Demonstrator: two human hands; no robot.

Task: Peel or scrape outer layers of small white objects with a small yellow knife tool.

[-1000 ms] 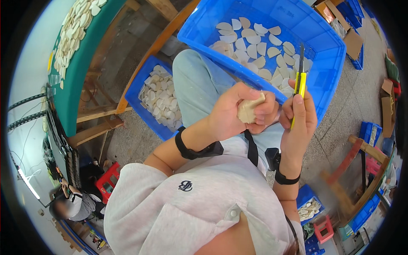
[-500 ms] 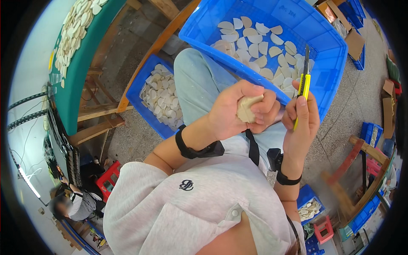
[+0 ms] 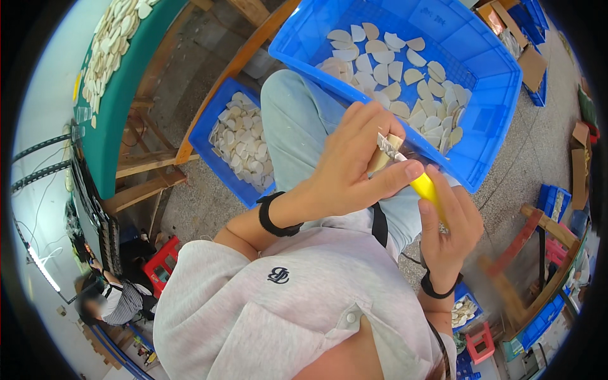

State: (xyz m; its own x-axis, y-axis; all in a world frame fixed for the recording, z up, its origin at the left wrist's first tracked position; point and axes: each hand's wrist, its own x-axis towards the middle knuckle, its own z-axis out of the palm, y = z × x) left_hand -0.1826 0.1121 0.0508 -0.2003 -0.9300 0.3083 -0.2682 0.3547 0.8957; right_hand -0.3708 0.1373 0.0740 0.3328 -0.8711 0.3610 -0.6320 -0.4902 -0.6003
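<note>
Over my lap, my left hand [image 3: 358,158] is closed on a cream-coloured flat piece [image 3: 380,158], which its fingers partly cover. My right hand [image 3: 453,221] grips the yellow handle of a utility knife [image 3: 425,187]. Its metal blade points up and left and lies against the piece. My left thumb reaches across to the front end of the knife handle. Just beyond my hands stands a large blue crate [image 3: 500,111], with many half-round cream pieces [image 3: 415,76] spread over its bottom.
Left of my knee, a smaller blue bin [image 3: 201,136] is filled with similar pieces. A green-topped table [image 3: 136,76] at far left carries a pile of them. Cardboard boxes [image 3: 579,158] and a wooden frame [image 3: 538,253] stand to the right. Another person [image 3: 120,304] is at lower left.
My right hand has brought the knife left and down from upright, so its blade now meets the piece. My left hand has turned, with its back now facing up.
</note>
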